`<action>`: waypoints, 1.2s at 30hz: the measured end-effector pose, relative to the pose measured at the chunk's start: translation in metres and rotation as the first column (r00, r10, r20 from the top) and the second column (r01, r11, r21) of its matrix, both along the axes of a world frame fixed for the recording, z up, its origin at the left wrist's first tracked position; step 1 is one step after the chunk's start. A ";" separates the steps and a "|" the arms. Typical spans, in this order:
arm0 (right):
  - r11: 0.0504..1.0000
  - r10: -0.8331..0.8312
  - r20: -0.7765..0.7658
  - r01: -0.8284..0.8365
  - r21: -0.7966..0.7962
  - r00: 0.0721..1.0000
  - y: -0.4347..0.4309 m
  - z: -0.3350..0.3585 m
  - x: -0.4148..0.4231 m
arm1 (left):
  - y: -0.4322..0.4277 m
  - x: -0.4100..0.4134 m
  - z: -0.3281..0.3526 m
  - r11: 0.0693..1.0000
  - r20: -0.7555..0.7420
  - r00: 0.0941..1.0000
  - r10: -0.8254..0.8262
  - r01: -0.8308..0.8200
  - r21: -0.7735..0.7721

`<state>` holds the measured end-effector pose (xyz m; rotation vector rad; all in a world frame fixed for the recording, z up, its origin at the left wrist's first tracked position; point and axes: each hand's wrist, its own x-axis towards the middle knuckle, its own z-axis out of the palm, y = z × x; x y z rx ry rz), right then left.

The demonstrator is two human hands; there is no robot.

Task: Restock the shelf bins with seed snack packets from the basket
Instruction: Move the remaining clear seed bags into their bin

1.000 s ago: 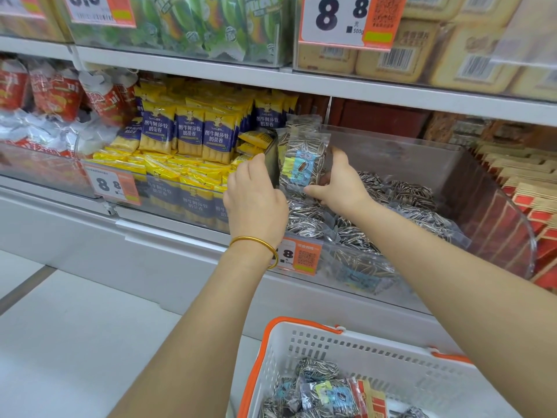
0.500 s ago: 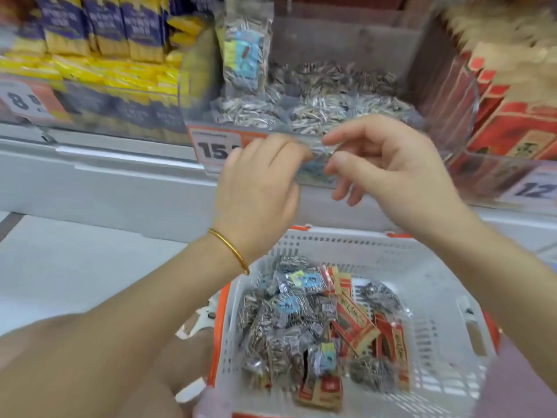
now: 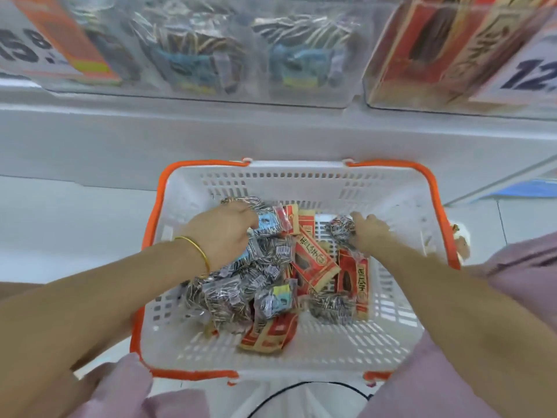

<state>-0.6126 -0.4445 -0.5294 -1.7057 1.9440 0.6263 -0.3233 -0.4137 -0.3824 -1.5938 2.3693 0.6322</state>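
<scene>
Both hands are down in the white slotted plastic basket with an orange rim (image 3: 301, 176), mid-frame, well apart. The left hand (image 3: 224, 236), gold bangle (image 3: 199, 251) on its wrist, curls round one clear blue-labelled seed packet (image 3: 266, 226). The right hand (image 3: 369, 232) grips one smaller striped seed packet (image 3: 340, 229). Some five red-and-tan packets (image 3: 313, 260) lie between. Two clear shelf bins (image 3: 256, 90) line the top edge.

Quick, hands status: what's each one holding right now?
Left hand: grips a blue-label seed packet in the basket.
Right hand: grips a small striped seed packet.
</scene>
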 end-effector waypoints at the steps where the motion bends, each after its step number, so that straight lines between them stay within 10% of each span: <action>1: 1.000 0.012 0.006 -0.013 0.027 1.000 0.000 -0.010 0.004 | -0.004 -0.003 -0.002 1.000 0.002 1.000 0.001 -0.001 0.006; 6: 0.984 0.173 -0.113 -0.176 -0.017 0.978 0.014 -0.045 0.016 | -0.010 -0.013 -0.011 0.998 -0.030 0.998 0.055 -0.054 0.018; 9: 0.989 -0.125 0.132 0.135 -0.065 0.983 0.006 -0.027 0.022 | -0.011 -0.009 -0.012 0.996 -0.035 0.996 0.080 -0.078 0.040; 12: 0.823 -0.560 0.589 0.470 0.318 0.583 -0.016 0.017 0.036 | -0.013 -0.005 -0.015 0.994 -0.063 0.992 0.106 -0.103 0.040; 16: 0.705 -0.709 0.696 0.113 0.700 0.110 -0.014 0.082 0.067 | -0.014 -0.006 -0.017 0.985 -0.147 0.981 0.127 -0.106 0.138; 20: 0.621 -0.782 0.622 -0.155 0.768 -0.053 -0.008 0.095 0.099 | -0.017 -0.010 0.000 0.872 -0.437 0.768 0.469 -0.325 0.365; 24: 0.672 -0.740 0.672 0.046 0.739 0.032 -0.013 0.085 0.123 | -0.020 0.001 0.012 0.866 -0.340 0.811 0.476 -0.365 0.341; 26: 0.901 -0.431 0.810 0.238 0.363 0.396 -0.016 0.067 0.130 | -0.018 0.011 0.011 0.839 -0.291 0.802 0.522 -0.420 0.347; 28: 0.999 0.030 0.676 -0.037 -0.004 0.736 -0.018 0.042 0.128 | -0.014 0.022 0.010 0.809 -0.252 0.792 0.556 -0.447 0.381; 31: 0.941 0.294 0.452 -0.337 0.017 0.842 -0.009 0.013 0.130 | -0.010 0.030 0.012 0.807 -0.235 0.800 0.552 -0.441 0.393; 36: 0.965 0.234 0.375 -0.263 0.027 0.897 -0.001 0.009 0.137 | -0.007 0.034 0.012 0.793 -0.258 0.786 0.562 -0.422 0.439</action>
